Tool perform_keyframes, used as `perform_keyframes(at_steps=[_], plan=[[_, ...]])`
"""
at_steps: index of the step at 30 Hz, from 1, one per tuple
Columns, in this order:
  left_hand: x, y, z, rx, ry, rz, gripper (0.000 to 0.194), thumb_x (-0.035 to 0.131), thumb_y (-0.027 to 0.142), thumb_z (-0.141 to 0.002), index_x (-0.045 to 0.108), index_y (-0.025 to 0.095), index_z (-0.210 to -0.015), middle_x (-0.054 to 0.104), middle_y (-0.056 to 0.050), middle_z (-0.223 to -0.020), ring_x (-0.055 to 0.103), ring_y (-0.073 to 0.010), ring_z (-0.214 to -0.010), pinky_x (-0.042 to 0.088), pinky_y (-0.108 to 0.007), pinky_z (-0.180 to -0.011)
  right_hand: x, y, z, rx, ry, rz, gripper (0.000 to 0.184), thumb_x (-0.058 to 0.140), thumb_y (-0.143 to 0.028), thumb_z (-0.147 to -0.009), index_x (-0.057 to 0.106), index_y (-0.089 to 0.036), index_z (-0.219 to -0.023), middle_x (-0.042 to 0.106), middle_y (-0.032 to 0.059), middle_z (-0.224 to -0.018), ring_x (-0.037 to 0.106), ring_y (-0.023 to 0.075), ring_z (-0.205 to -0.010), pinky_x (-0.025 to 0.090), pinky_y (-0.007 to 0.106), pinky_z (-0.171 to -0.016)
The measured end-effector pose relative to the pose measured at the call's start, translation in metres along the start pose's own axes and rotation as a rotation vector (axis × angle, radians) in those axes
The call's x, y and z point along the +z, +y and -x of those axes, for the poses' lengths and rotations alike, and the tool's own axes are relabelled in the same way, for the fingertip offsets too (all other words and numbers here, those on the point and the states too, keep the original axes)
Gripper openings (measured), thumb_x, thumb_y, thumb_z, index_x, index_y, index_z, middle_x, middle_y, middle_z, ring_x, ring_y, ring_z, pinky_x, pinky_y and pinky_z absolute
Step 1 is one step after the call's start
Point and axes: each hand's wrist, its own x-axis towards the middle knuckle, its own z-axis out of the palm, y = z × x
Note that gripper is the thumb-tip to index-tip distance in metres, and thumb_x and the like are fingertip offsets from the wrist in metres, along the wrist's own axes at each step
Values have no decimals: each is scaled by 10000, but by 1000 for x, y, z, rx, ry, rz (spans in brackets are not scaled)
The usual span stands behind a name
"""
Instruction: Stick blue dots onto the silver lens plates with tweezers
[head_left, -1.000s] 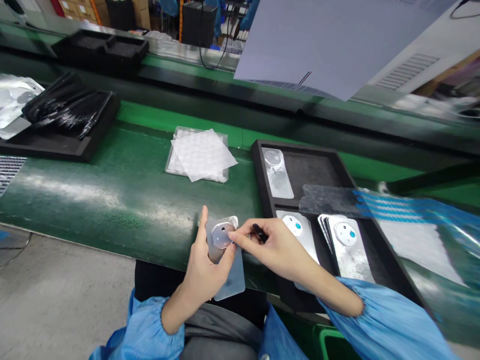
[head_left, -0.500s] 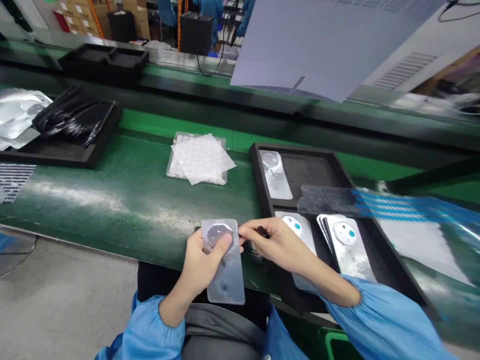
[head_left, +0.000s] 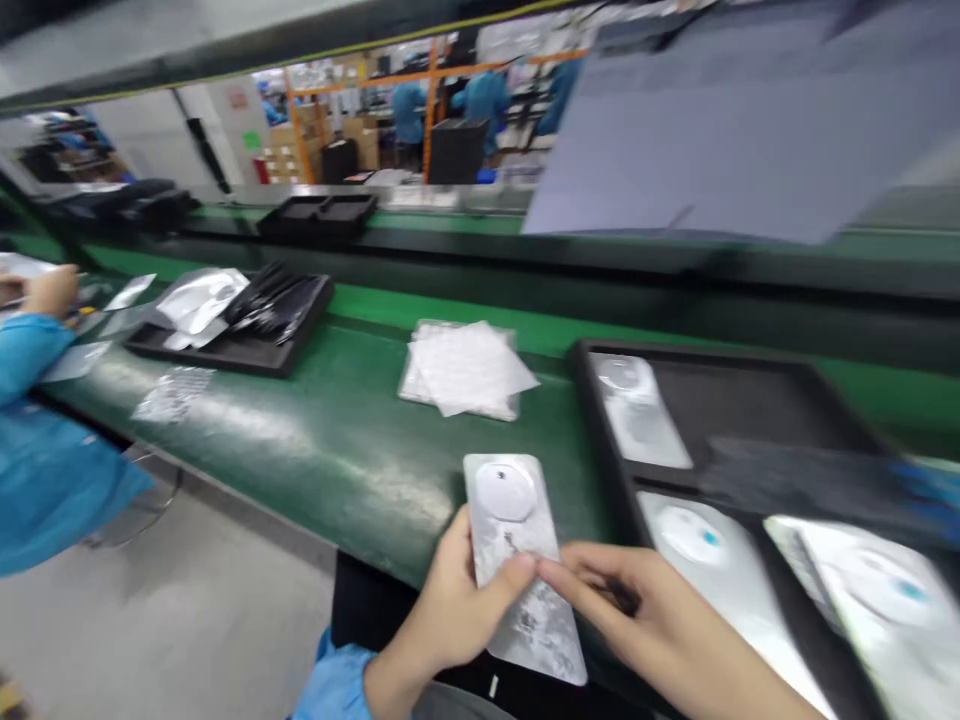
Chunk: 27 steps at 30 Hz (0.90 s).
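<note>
A flat silver rectangular plate (head_left: 525, 570) with rounded corners and a pale round area near its top is held over the bench's front edge. My left hand (head_left: 465, 610) grips it from the left side, the thumb lying across its face. My right hand (head_left: 637, 610) is closed in a pinch, its fingertips meeting my left thumb at the plate's face. Something dark shows in the curl of its fingers, too blurred to name. Beside my right hand lies a similar plate (head_left: 705, 560) with a teal dot, in a black tray (head_left: 611, 450).
More plates (head_left: 877, 590) lie stacked at the right. White sheets (head_left: 469, 365) rest on a clear case at the bench's middle. Farther left, another black tray (head_left: 274, 350) holds silver and black pouches. A co-worker's blue sleeve (head_left: 37, 350) is at far left. Hanging paper (head_left: 720, 140) overhangs the back right.
The view has swung left, bringing the co-worker into sight. My left thumb has moved down off the round area. My right fingertips have moved from the plate's edge onto its face.
</note>
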Motion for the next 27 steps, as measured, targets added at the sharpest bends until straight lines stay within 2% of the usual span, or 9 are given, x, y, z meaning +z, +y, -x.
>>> perform_keyframes(at_steps=[3, 7, 9, 11, 15, 18, 22, 24, 27], plan=[[-7, -7, 2, 3, -46, 13, 570, 736, 598, -898, 542, 202, -1259, 686, -38, -925, 704, -180, -791, 574, -297, -718, -47, -6, 7, -26, 223, 113, 637, 529, -800, -910, 644, -225, -661, 590, 39, -602, 528, 192, -562, 440, 304, -511], [-6, -15, -2, 15, -67, -70, 452, 703, 531, -946, 544, 222, -1234, 658, -28, -912, 705, -185, -819, 584, -297, -721, -124, 10, 1, 95, 536, 425, 649, 460, -830, -892, 513, -251, -605, 470, 17, -526, 424, 172, -498, 361, 319, -480], [-3, -14, -2, 6, -64, -103, 438, 707, 509, -944, 542, 218, -1227, 648, -27, -913, 704, -184, -828, 588, -297, -726, -151, 24, -16, 156, 565, 475, 617, 487, -765, -899, 432, -264, -544, 425, 12, -487, 397, 168, -474, 337, 326, -475], [0, -13, -1, -2, -46, -124, 432, 721, 482, -933, 538, 210, -1213, 639, -27, -920, 701, -180, -831, 589, -294, -728, -162, 36, -41, 186, 558, 505, 578, 540, -674, -900, 412, -273, -504, 433, 19, -470, 405, 171, -457, 333, 331, -476], [2, -10, -1, 0, -6, -177, 392, 734, 425, -915, 555, 188, -1171, 636, -37, -921, 686, -175, -832, 580, -286, -730, -159, 42, -84, 197, 516, 610, 537, 643, -483, -877, 422, -269, -438, 511, 55, -469, 479, 193, -435, 348, 333, -488], [3, -11, 2, 24, 0, -269, 331, 705, 384, -931, 581, 173, -1153, 647, -54, -921, 662, -168, -813, 559, -283, -724, -154, 37, -87, 206, 530, 739, 383, 677, -390, -863, 577, -240, -526, 621, 108, -557, 568, 253, -479, 344, 345, -502], [3, -11, 5, 36, 11, -353, 256, 668, 361, -949, 612, 177, -1119, 663, -65, -912, 660, -181, -826, 544, -288, -722, -146, 35, -44, 208, 504, 860, 157, 652, -334, -897, 767, -260, -820, 777, 115, -863, 723, 340, -763, 421, 367, -604], [3, -11, 3, 42, 9, -370, 240, 655, 358, -953, 624, 180, -1111, 672, -68, -905, 662, -187, -823, 547, -292, -716, -134, 41, -11, 240, 426, 883, 183, 722, -365, -869, 746, -270, -714, 772, 96, -790, 731, 342, -750, 442, 377, -611], [7, -11, 4, 42, 35, -401, 226, 661, 328, -937, 650, 171, -1099, 699, -91, -929, 681, -198, -824, 568, -309, -734, -104, 61, 25, 296, 345, 893, 392, 852, -416, -809, 629, -264, -525, 678, 117, -595, 677, 324, -579, 449, 405, -541]])
